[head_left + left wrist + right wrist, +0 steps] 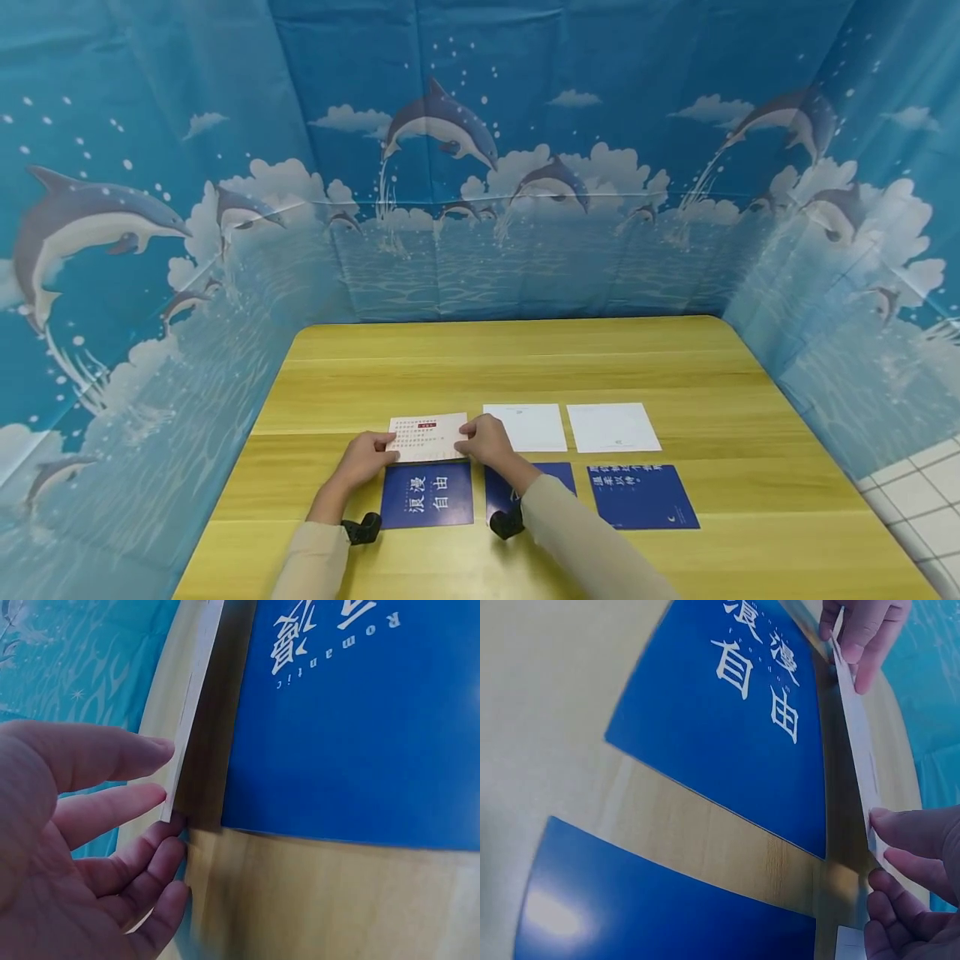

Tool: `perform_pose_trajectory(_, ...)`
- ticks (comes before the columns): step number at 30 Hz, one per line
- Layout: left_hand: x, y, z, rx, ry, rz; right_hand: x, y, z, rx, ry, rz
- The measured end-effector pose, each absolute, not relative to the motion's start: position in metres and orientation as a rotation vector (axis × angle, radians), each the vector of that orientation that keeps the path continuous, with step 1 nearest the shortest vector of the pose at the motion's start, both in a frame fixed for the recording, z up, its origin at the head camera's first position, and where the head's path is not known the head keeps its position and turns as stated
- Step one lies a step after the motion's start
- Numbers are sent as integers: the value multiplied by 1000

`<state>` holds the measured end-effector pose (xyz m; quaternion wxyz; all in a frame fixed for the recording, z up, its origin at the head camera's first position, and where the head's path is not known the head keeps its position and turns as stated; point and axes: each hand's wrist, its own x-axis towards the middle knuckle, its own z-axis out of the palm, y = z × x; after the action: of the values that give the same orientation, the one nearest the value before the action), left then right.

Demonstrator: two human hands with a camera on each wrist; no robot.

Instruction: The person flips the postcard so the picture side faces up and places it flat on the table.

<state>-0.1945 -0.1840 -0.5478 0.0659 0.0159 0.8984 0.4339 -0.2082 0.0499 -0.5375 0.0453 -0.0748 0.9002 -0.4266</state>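
A printed white card (420,448) with rows of characters and a small red block is held between both hands, tilted over the table's left half. My left hand (366,458) pinches its left side, with fingertips at the card's edge (193,697) in the left wrist view. On the opposite side, my right hand (491,442) grips the card between thumb and fingers. Directly in front of the card lies a blue card (427,508) with large white characters. In the right wrist view the held card (859,742) shows nearly edge-on, close over the wood.
Two more blue cards lie to the right, one (551,479) partly under the right forearm, the other (645,500) further out. Behind them are two white cards (540,429), (613,427) side by side. A dolphin-print curtain (480,267) borders the wooden table (510,358).
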Motion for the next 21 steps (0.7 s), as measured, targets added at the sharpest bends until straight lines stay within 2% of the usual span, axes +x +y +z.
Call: perform_pose_trajectory(21, -206, -174, -549, 63, 2785, 1277, -220, 40, -543, -195, 2892, -1095)
